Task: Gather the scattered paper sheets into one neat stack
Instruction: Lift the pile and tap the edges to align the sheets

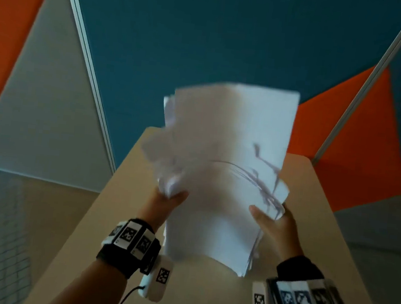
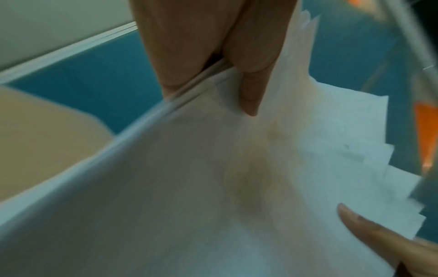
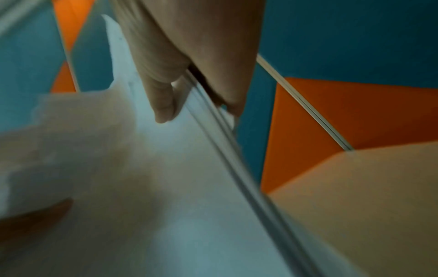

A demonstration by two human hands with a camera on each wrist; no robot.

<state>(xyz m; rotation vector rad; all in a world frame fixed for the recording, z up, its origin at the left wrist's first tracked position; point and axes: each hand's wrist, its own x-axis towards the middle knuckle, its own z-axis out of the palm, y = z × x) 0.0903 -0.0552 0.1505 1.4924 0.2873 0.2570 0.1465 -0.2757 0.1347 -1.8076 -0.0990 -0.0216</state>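
Note:
A bundle of white paper sheets (image 1: 219, 178) stands nearly upright above the tan table (image 1: 311, 213), its edges uneven and fanned, with purple scribbles on the front sheet. My left hand (image 1: 165, 197) pinches the bundle's left edge, thumb in front. My right hand (image 1: 271, 221) pinches the right edge, thumb on the front sheet. In the left wrist view the thumb and fingers (image 2: 180, 56) clamp the sheets (image 2: 213, 187), whose far corners step apart. In the right wrist view the fingers (image 3: 163, 90) grip the paper's edge (image 3: 166, 187). The picture is blurred by motion.
Blue partition panels (image 1: 206, 41) with orange (image 1: 349, 142) and grey sections stand behind the table. A metal frame post (image 1: 87, 65) runs down on the left. The floor (image 1: 0, 230) lies to the table's left.

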